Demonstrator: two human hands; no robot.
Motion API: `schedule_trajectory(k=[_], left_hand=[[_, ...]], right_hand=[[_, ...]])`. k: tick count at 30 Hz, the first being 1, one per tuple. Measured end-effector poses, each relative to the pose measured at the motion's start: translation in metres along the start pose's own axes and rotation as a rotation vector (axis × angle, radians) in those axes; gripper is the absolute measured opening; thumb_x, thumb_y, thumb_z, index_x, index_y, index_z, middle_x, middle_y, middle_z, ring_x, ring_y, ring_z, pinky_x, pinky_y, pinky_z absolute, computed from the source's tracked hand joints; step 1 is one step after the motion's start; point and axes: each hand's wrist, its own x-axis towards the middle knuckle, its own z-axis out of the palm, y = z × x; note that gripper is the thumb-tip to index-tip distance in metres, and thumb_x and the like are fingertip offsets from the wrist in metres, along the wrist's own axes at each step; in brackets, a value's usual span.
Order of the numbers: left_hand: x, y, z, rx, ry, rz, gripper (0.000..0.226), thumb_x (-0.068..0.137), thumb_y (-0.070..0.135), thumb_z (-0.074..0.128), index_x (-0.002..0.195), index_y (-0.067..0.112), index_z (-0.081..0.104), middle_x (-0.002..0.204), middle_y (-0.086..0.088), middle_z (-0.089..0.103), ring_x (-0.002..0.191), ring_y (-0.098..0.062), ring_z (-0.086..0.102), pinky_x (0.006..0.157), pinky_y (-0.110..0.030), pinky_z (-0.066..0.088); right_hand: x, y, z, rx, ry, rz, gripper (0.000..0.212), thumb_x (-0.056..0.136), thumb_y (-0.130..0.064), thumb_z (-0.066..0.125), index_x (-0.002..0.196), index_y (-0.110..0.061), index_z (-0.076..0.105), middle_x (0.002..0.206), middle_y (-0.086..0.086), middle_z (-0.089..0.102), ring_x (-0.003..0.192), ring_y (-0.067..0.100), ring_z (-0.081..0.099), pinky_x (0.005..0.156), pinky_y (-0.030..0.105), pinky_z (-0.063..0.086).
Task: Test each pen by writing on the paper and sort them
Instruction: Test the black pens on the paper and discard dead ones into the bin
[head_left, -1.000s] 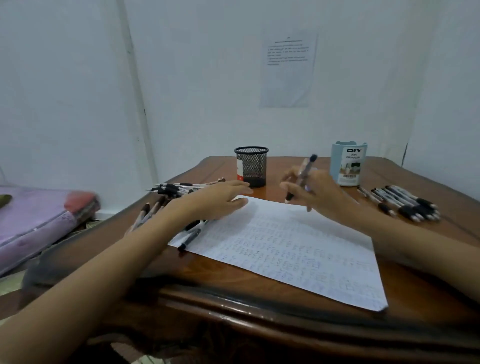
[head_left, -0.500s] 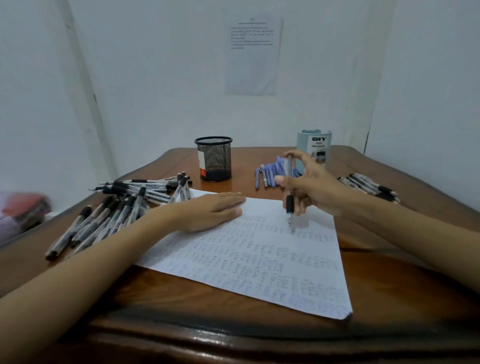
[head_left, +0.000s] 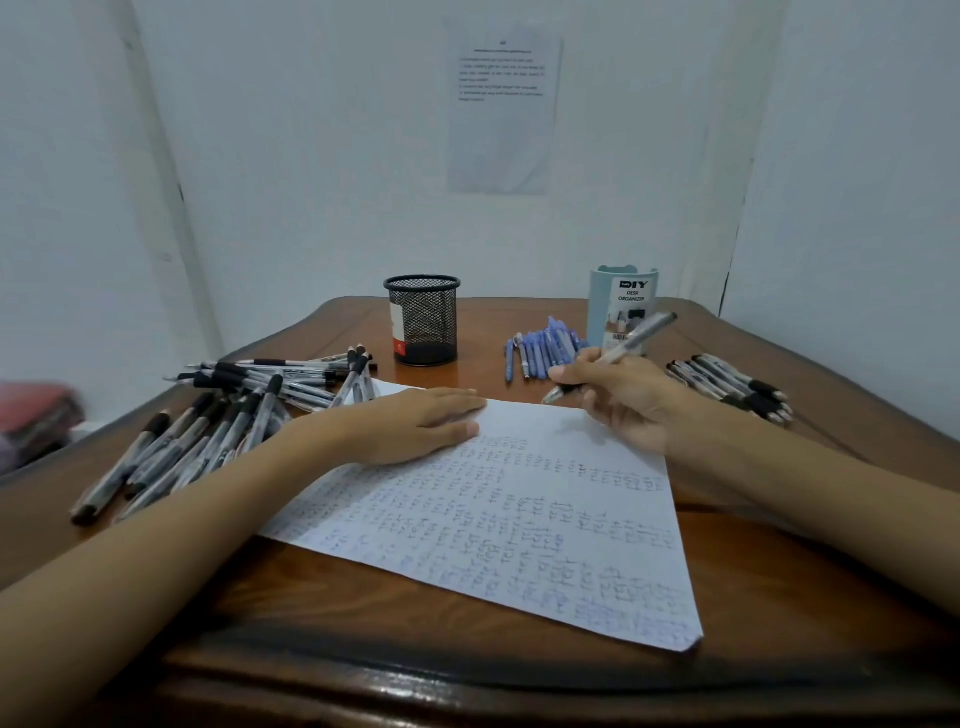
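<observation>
1. My right hand (head_left: 623, 400) pinches the pen (head_left: 631, 340); upright on the paper (head_left: 519, 519) a moment ago, it now slants, tip at the far edge. The test looks done.
2. My left hand (head_left: 415, 423) presses the paper flat, fingers straight.
3. Blue pens (head_left: 543, 348) and organizer (head_left: 623, 301) lie just beyond; nothing blocks them.

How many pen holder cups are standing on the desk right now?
2. A black mesh cup stands at the back, left of centre. A pale blue desk organizer stands at the back right, just behind the blue pens. Nothing suggests a hidden third.
</observation>
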Motion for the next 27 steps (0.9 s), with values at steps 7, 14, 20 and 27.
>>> schedule_trajectory(k=[7, 14, 20, 27], left_hand=[[0.000, 0.002, 0.000, 0.004, 0.003, -0.007, 0.053, 0.099, 0.041, 0.028, 0.148, 0.024, 0.019, 0.156, 0.007, 0.015, 0.142, -0.010, 0.018, 0.112, -0.023, 0.011], [0.001, 0.001, 0.001, -0.003, -0.006, -0.008, 0.054, 0.099, 0.042, 0.028, 0.149, 0.024, 0.019, 0.156, 0.007, 0.014, 0.142, -0.011, 0.017, 0.115, -0.028, 0.011], [0.001, 0.004, -0.001, 0.004, -0.028, -0.019, 0.054, 0.099, 0.041, 0.027, 0.149, 0.024, 0.016, 0.157, 0.007, 0.012, 0.142, -0.011, 0.016, 0.112, -0.023, 0.010], [0.000, 0.005, -0.002, -0.001, -0.031, -0.024, 0.053, 0.100, 0.039, 0.027, 0.149, 0.023, 0.016, 0.157, 0.007, 0.012, 0.142, -0.010, 0.015, 0.110, -0.021, 0.009]], right_hand=[[-0.012, 0.008, 0.010, -0.348, -0.216, -0.116, 0.024, 0.091, -0.024, 0.058, 0.099, -0.002, 0.064, 0.079, 0.014, 0.069, 0.057, 0.021, 0.067, 0.047, 0.022, 0.055], [-0.014, 0.014, 0.012, -0.596, -0.081, -0.342, 0.037, 0.076, -0.031, 0.074, 0.058, -0.010, 0.049, 0.046, 0.004, 0.058, 0.037, 0.013, 0.052, 0.038, 0.020, 0.044], [-0.006, 0.019, 0.015, -0.671, -0.090, -0.408, 0.039, 0.083, -0.022, 0.070, 0.053, -0.013, 0.047, 0.041, -0.001, 0.053, 0.035, 0.008, 0.047, 0.038, 0.017, 0.039], [-0.004, 0.021, 0.015, -0.667, -0.120, -0.378, 0.038, 0.087, -0.010, 0.064, 0.055, -0.010, 0.044, 0.043, 0.003, 0.052, 0.035, 0.007, 0.049, 0.036, 0.014, 0.038]])
